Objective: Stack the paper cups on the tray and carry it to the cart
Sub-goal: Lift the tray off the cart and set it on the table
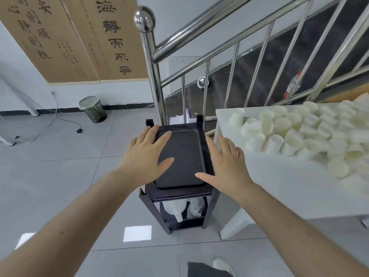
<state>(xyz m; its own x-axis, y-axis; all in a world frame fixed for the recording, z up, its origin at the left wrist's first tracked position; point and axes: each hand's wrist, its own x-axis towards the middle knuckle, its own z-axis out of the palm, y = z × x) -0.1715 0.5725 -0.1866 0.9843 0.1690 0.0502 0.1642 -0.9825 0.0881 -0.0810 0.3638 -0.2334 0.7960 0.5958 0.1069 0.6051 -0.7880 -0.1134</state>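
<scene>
A dark rectangular tray [184, 156] lies flat on the top shelf of a small dark cart [175, 193], with no cups on it. My left hand [146, 154] hovers over the tray's left edge, fingers spread, holding nothing. My right hand [224, 160] is spread at the tray's right edge, also holding nothing. Whether either hand touches the tray I cannot tell. Several white paper cups [295, 130] lie in a loose heap on a white table [279, 188] to the right.
A steel stair railing [151, 62] rises just behind the cart. A mesh waste bin [93, 108] and a cable lie on the tiled floor at the left. White bags sit on the cart's lower shelf [183, 210]. My shoe [221, 265] shows at the bottom.
</scene>
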